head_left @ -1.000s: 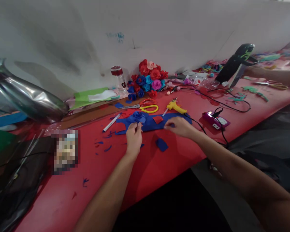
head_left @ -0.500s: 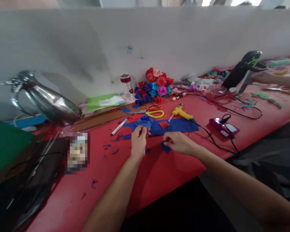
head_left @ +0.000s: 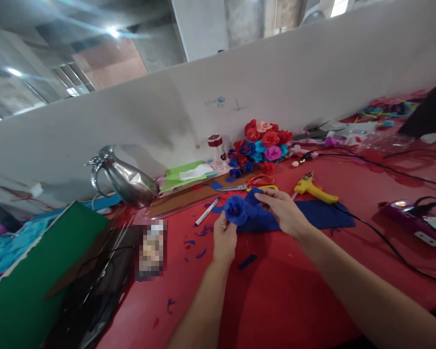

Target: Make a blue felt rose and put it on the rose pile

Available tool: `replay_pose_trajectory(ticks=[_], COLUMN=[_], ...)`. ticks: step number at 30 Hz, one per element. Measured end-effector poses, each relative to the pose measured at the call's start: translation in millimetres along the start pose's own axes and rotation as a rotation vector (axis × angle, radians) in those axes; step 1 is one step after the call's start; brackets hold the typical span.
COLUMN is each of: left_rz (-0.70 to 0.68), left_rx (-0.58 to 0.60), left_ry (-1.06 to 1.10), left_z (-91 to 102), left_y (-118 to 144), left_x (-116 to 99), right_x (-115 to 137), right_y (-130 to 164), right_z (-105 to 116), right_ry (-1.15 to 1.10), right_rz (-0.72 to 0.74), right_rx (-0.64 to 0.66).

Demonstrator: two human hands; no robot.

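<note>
A blue paper flower (head_left: 235,210) with a small reddish centre is held up by my left hand (head_left: 225,237), whose fingers are closed beneath it. Close to its right side, my right hand (head_left: 281,208) pinches a small blue petal (head_left: 253,197). Behind and below the hands lies a blue paper strip (head_left: 323,214) on the red table. Scissors (head_left: 236,187) with a yellow handle are partly hidden behind the petal. To the right, a yellow glue gun (head_left: 314,190) rests at the strip's far edge. A white marker (head_left: 207,212) is left of the flower.
Finished paper flowers (head_left: 265,143) are bunched by the wall, beside a red-lidded glass jar (head_left: 217,149). A metal jug (head_left: 127,177) stands tilted in view at the left. The purple power box (head_left: 416,223) sits right, with cables crossing the table. Blue scraps (head_left: 247,261) lie in front.
The view has swung left and up. My left hand has raised the flower, and my right hand has brought the petal from the tabletop up beside it.
</note>
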State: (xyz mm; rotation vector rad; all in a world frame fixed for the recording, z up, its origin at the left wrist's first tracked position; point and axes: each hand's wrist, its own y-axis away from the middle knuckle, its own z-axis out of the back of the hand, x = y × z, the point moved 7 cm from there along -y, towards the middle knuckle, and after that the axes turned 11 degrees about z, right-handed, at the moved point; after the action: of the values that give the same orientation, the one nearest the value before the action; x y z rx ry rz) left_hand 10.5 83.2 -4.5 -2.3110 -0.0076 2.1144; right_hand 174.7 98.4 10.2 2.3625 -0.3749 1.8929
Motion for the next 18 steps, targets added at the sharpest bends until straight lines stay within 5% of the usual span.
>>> replay_pose_trajectory(ticks=[5,9,18], left_rz=[-0.167,-0.198,0.072], left_rx=[-0.096,-0.152,-0.154], left_ry=[-0.344,-0.355,-0.199], left_z=[8.7,13.3,9.9], left_y=[2.3,3.6,9.7], left_x=[-8.0,-10.6,-5.4], right_x=[5.8,11.1,10.9], right_y=[4.8,5.0,1.0], right_z=[-6.5,-4.6,8.0], right_ry=[-0.02,-0.016,-0.039], right_rz=[0.026,0.014,0.009], right_rx=[0.046,0.011,-0.101])
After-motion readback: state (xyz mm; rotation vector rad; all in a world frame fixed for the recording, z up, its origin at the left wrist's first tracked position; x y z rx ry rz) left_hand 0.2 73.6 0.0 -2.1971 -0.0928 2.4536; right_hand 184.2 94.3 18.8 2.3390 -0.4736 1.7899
